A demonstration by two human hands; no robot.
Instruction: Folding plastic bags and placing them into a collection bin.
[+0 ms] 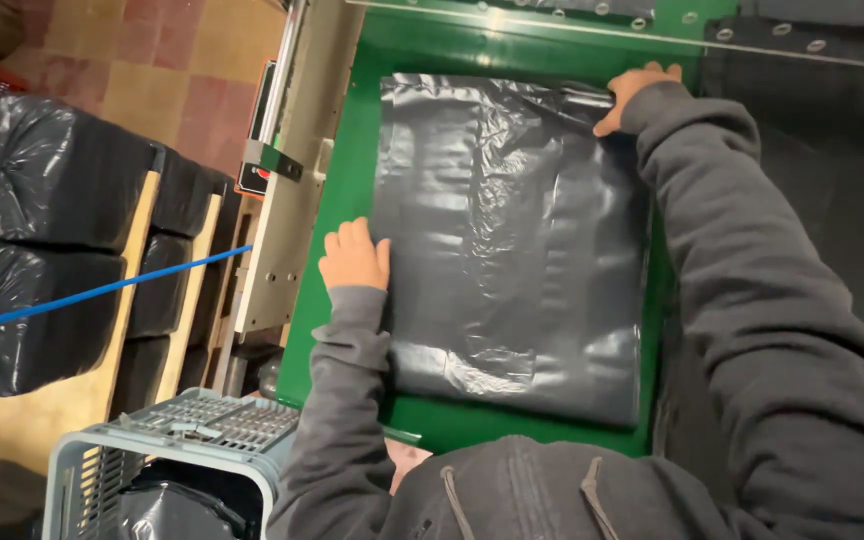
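A bare green strip (347, 190) is left between the black sheet (507, 250) and the metal rail (287, 200), blocked only by the left hand (355, 257).
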